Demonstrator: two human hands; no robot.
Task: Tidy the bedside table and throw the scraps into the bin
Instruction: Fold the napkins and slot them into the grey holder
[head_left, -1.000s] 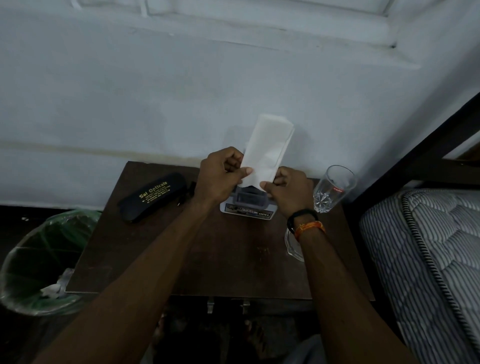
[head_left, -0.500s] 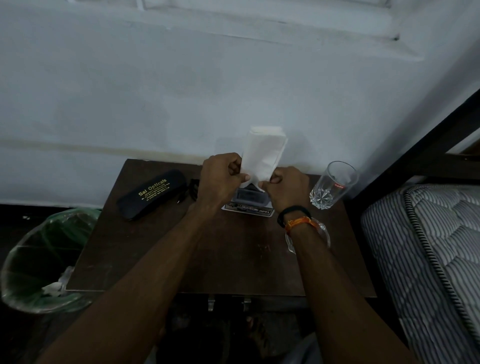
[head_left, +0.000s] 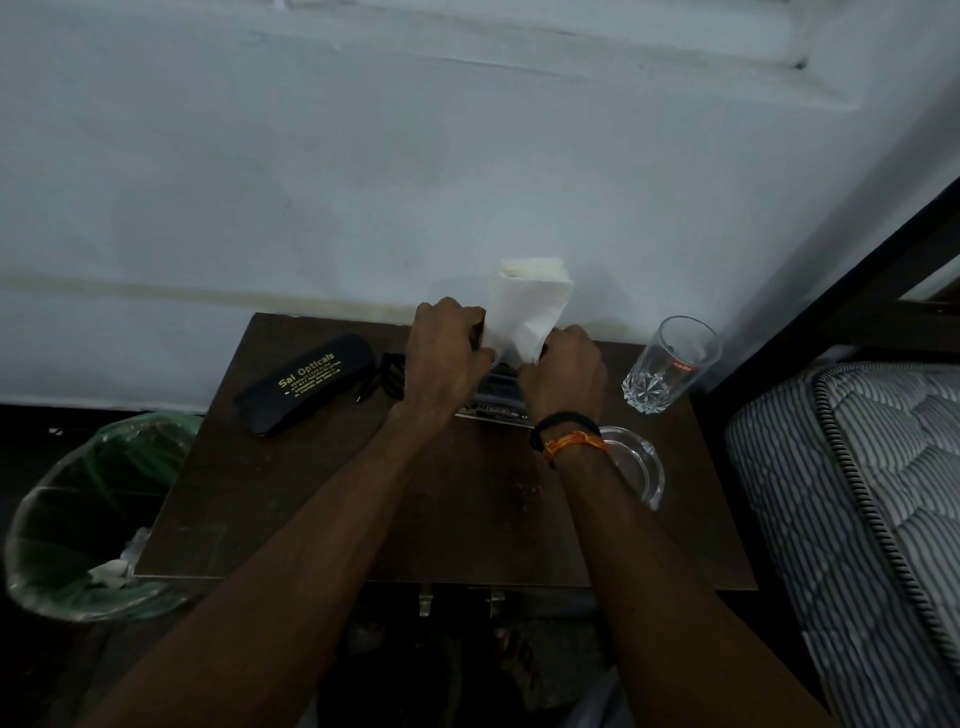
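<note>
A folded white tissue (head_left: 527, 306) stands upright between my two hands at the back of the dark wooden bedside table (head_left: 322, 509). My left hand (head_left: 449, 353) grips its lower left edge and my right hand (head_left: 563, 371) grips its lower right edge. Right under my hands sits a small grey box (head_left: 496, 397), mostly hidden by them. A bin with a green liner (head_left: 67, 525) stands on the floor left of the table, with white scraps (head_left: 111, 571) inside it.
A black spectacle case (head_left: 306, 382) lies at the table's back left, with dark glasses (head_left: 389, 374) beside it. A drinking glass (head_left: 670, 364) stands at the back right, a glass ashtray (head_left: 636, 462) nearer. A striped mattress (head_left: 852, 519) borders the right.
Both hands have lowered the tissue toward the grey box, and its top has folded over. The view has shifted slightly.
</note>
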